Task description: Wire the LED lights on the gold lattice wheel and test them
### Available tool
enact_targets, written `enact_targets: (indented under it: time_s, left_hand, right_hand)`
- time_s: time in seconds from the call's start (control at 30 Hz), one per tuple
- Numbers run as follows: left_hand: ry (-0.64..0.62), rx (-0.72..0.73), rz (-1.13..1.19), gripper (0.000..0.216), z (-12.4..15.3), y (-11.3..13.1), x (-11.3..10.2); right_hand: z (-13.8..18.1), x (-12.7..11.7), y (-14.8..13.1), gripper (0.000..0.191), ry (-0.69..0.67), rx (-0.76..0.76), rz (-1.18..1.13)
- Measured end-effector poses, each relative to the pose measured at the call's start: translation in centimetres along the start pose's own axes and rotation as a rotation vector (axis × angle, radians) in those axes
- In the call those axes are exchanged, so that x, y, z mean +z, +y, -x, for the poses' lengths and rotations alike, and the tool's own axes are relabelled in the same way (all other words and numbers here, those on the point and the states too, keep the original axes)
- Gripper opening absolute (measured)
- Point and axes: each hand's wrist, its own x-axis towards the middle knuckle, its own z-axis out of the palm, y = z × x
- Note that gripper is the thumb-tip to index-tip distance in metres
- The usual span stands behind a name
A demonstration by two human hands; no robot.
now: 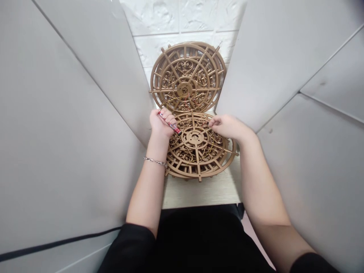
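My left hand (164, 122) is closed around a slim, pen-shaped stick (173, 126) with a red, white and dark printed barrel. Its dark end points down and right over the near round gold lattice frame (195, 138), which has rings, spokes and scrollwork. My right hand (223, 126) hovers at the upper right of that frame, fingers curled together in a pinch; whatever is between the fingertips is hidden. Thin yellow wire runs through the lattice near both hands. Similar frames lie stacked beneath it.
Behind, another stack of round gold frames (185, 90) leans against the white brick-pattern wall (156, 17), with thin coloured wires at its centre. Pale panels (71, 125) rise close on both sides. The light wooden table (201, 193) ends just before my body. A black cable (59, 242) runs lower left.
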Motion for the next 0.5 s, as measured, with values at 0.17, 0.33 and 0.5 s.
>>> enact_targets:
  time_s: [0.17,0.33,0.5]
  left_hand:
    - [0.002,-0.027,-0.015,0.026,0.6,-0.3,-0.5]
    - [0.005,-0.039,-0.002,0.027,0.9,-0.5,-0.4]
    - [-0.013,-0.035,0.020,0.025,0.9,-0.7,-0.6]
  right_hand:
    - [-0.2,0.7,-0.1,0.015,0.044,0.089,0.086]
    - [-1.4,2.4,-0.6,0.038,0.188,0.175,-0.018]
    - [-2.5,3.3,-0.7,0.028,0.207,0.126,-0.153]
